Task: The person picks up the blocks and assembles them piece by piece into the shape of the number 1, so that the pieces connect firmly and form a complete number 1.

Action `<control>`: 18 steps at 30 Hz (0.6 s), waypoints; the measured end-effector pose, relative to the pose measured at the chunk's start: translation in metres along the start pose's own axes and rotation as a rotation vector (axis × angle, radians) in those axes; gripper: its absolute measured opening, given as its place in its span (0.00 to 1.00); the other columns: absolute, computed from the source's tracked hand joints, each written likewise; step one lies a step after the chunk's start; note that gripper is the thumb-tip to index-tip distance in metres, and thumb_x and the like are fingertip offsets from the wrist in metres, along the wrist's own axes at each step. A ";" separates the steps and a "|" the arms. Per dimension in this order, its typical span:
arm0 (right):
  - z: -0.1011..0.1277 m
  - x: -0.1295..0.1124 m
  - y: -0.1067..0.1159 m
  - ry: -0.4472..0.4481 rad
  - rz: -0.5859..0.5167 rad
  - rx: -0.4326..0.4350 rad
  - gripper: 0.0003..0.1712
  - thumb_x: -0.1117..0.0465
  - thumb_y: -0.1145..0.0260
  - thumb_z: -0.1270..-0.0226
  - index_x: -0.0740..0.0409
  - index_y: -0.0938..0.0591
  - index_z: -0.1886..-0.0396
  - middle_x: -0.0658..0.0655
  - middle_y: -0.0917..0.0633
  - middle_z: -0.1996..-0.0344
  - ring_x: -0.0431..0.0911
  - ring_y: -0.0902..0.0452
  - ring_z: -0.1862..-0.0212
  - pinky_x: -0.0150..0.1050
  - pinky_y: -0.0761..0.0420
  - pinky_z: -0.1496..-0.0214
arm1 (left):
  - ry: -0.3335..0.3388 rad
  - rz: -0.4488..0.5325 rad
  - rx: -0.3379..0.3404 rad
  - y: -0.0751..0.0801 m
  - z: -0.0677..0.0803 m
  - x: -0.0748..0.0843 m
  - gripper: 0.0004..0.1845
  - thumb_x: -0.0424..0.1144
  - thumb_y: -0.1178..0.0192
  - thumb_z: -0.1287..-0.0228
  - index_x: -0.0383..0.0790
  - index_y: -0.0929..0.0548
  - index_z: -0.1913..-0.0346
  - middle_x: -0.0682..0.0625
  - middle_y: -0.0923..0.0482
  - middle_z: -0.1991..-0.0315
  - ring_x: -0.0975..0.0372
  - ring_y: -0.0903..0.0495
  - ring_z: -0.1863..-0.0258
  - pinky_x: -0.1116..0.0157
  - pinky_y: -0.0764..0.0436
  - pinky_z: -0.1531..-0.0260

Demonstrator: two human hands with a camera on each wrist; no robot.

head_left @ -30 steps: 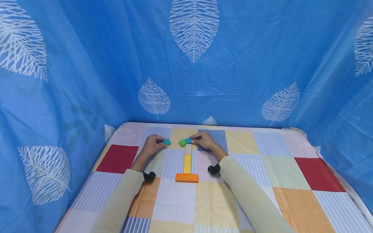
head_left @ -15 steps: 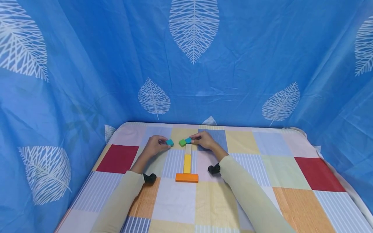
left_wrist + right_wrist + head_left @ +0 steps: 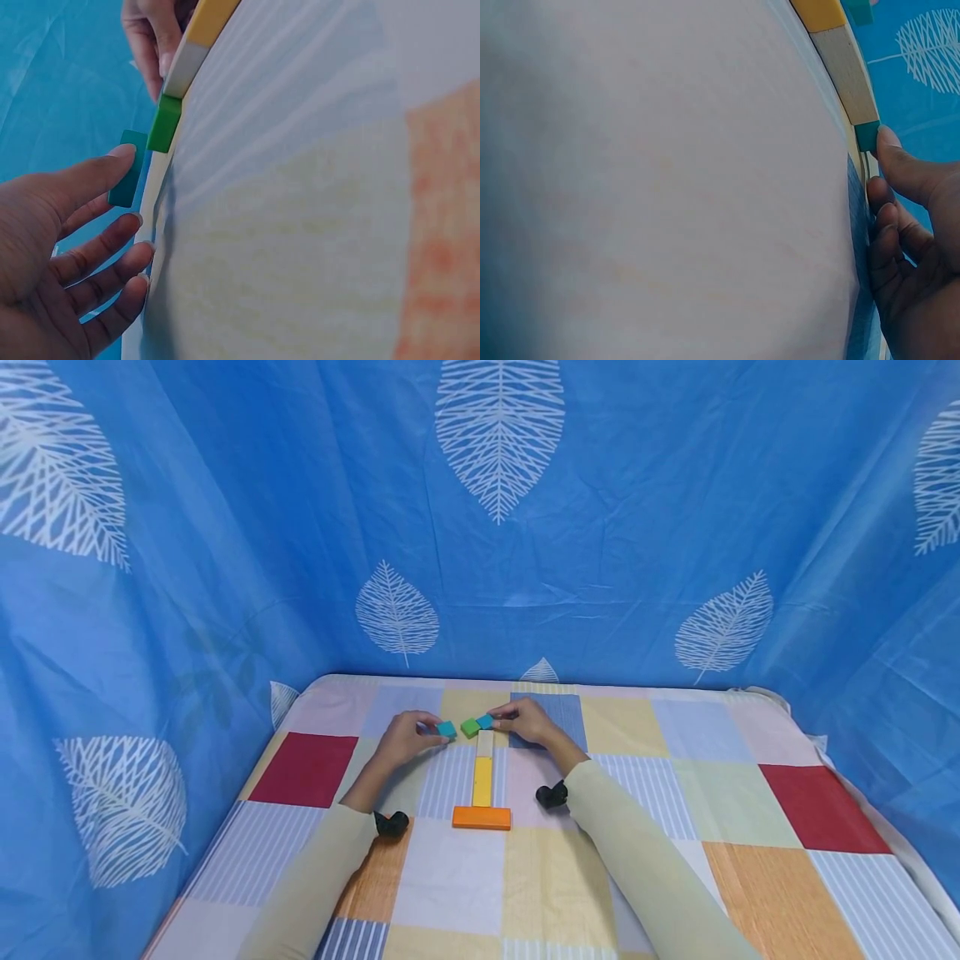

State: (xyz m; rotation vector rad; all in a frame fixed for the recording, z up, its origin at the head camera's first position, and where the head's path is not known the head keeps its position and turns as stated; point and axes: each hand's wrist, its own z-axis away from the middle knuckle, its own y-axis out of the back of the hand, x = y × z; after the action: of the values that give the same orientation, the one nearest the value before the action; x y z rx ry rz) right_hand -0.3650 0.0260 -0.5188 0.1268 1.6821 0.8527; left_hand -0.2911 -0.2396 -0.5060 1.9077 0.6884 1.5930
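My left hand pinches a teal square block between thumb and finger. In the left wrist view the teal block is apart from the green block, its other fingers spread below. A blue square block is pinched by my right hand, touching the green block. Below these lies a line of blocks: a plain wood-coloured block, a yellow block and a crosswise orange block. In the right wrist view, the right thumb presses the small block by the wooden block's end.
A patchwork cloth covers the table. Blue curtains with white leaf prints hang behind and at both sides. Black wrist cameras sit at the left cuff and right cuff.
My left hand has moved to the right with the teal block, closer to the green block. The right hand and the other blocks stay in place.
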 end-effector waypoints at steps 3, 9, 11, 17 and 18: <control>0.000 0.000 0.000 0.000 -0.001 0.002 0.15 0.61 0.29 0.31 0.58 0.12 0.46 0.58 0.13 0.48 0.52 0.18 0.47 0.45 0.20 0.45 | 0.008 -0.002 -0.007 -0.002 0.001 0.003 0.17 0.41 0.23 0.43 0.39 0.10 0.52 0.50 0.16 0.64 0.57 0.22 0.65 0.61 0.17 0.60; 0.001 -0.001 0.000 0.000 0.005 0.008 0.15 0.61 0.29 0.31 0.58 0.12 0.47 0.58 0.12 0.48 0.51 0.19 0.48 0.44 0.20 0.46 | 0.023 -0.015 -0.011 -0.007 0.002 0.007 0.16 0.42 0.24 0.42 0.40 0.10 0.52 0.50 0.16 0.64 0.57 0.22 0.65 0.61 0.17 0.60; 0.001 -0.001 0.000 -0.002 0.007 0.007 0.15 0.61 0.29 0.31 0.58 0.12 0.47 0.58 0.12 0.48 0.51 0.19 0.49 0.44 0.20 0.46 | 0.032 -0.026 -0.012 -0.008 0.002 0.008 0.16 0.42 0.24 0.42 0.41 0.10 0.52 0.51 0.16 0.64 0.57 0.22 0.65 0.62 0.18 0.59; 0.001 -0.001 0.000 -0.006 0.012 0.005 0.15 0.61 0.29 0.31 0.57 0.12 0.47 0.58 0.12 0.49 0.50 0.19 0.49 0.44 0.20 0.45 | 0.051 -0.069 -0.023 -0.011 0.002 0.012 0.17 0.44 0.23 0.43 0.42 0.10 0.52 0.52 0.16 0.63 0.57 0.23 0.63 0.61 0.18 0.59; 0.000 -0.001 0.000 -0.006 0.012 0.006 0.15 0.61 0.29 0.31 0.58 0.12 0.47 0.58 0.12 0.49 0.50 0.19 0.49 0.44 0.20 0.45 | 0.053 -0.076 -0.024 -0.012 0.002 0.013 0.17 0.44 0.23 0.43 0.42 0.09 0.52 0.52 0.16 0.63 0.57 0.23 0.62 0.61 0.18 0.59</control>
State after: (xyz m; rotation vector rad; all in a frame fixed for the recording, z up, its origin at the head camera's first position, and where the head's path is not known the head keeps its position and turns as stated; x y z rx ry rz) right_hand -0.3644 0.0261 -0.5179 0.1436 1.6803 0.8554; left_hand -0.2876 -0.2222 -0.5053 1.8062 0.7510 1.6030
